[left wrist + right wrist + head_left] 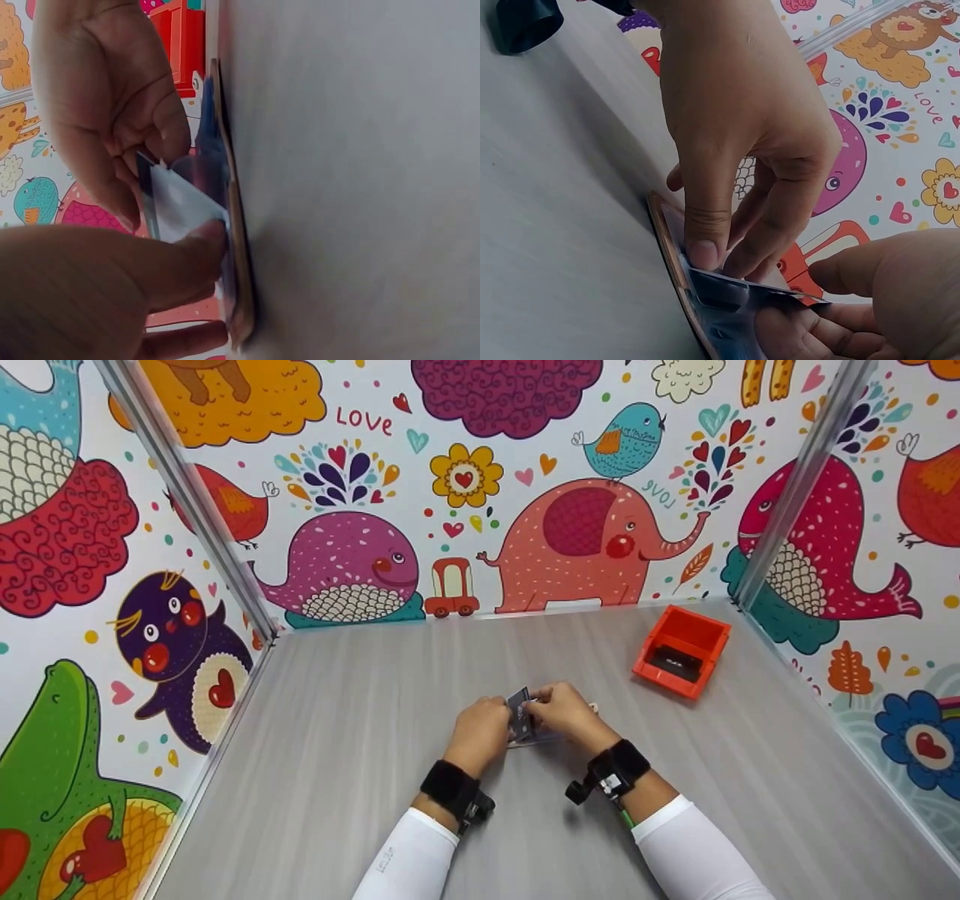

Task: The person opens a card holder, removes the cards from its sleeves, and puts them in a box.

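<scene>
A dark bank-type card (520,716) stands tilted between the two hands, its pale back (180,201) turned to the left wrist camera. My left hand (480,729) pinches its lower part, thumb (705,253) on one side and fingers behind. With thumb and fingers, my right hand (566,711) holds the far end of the card. Under them lies an opened wallet (238,247) with a brown edge and clear plastic pockets (206,171). The hands cover most of the wallet in the head view. Whether the card's lower edge sits inside a pocket, I cannot tell.
An orange-red bin (703,631) stands to the right at the back, holding a black item (676,661). Printed panels (465,540) wall the grey table (330,780) at the back and both sides. Each wrist wears a black camera band (450,789).
</scene>
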The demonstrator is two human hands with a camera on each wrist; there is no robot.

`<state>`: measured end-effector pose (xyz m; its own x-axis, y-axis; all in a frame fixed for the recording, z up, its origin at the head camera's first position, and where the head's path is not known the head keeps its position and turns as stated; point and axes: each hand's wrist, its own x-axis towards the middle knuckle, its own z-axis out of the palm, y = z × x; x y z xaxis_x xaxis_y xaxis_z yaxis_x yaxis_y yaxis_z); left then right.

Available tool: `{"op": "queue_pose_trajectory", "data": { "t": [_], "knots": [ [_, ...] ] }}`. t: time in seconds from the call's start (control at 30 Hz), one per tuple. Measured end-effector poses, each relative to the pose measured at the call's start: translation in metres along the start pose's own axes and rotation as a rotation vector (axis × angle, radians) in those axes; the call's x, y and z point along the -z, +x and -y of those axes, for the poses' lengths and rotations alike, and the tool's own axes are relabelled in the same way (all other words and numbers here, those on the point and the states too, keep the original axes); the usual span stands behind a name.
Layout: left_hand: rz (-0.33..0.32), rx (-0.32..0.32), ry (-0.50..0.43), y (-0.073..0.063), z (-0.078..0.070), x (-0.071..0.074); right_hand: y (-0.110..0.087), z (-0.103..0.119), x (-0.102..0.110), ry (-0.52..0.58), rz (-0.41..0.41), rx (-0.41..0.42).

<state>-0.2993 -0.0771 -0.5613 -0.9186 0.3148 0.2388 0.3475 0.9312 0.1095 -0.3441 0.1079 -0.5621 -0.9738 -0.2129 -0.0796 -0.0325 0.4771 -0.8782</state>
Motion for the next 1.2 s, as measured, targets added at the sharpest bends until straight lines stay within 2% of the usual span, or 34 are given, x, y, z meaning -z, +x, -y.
{"op": "queue_pose_trajectory", "data": {
  "t": [0.27, 0.53, 0.83, 1.07, 1.2],
  "knots": [
    [-0.01, -0.002, -0.017, -0.001, 0.0, 0.0, 0.001, 0.0, 0.002, -0.018, -0.034, -0.015],
    [0.015, 0.001, -0.035, -0.002, 0.0, 0.001, 0.001, 0.003, 0.019, 0.02, -0.104, -0.053],
    [-0.012, -0.001, -0.038, -0.003, -0.001, 0.003, 0.003, 0.005, 0.059, 0.024, -0.14, -0.084],
    [0.002, 0.004, -0.04, -0.003, -0.001, 0.002, 0.001, 0.005, 0.096, -0.134, -0.216, -0.063],
    [0.007, 0.01, -0.033, -0.003, -0.001, 0.003, -0.002, 0.003, 0.117, -0.207, -0.296, -0.034]
  ]
}}
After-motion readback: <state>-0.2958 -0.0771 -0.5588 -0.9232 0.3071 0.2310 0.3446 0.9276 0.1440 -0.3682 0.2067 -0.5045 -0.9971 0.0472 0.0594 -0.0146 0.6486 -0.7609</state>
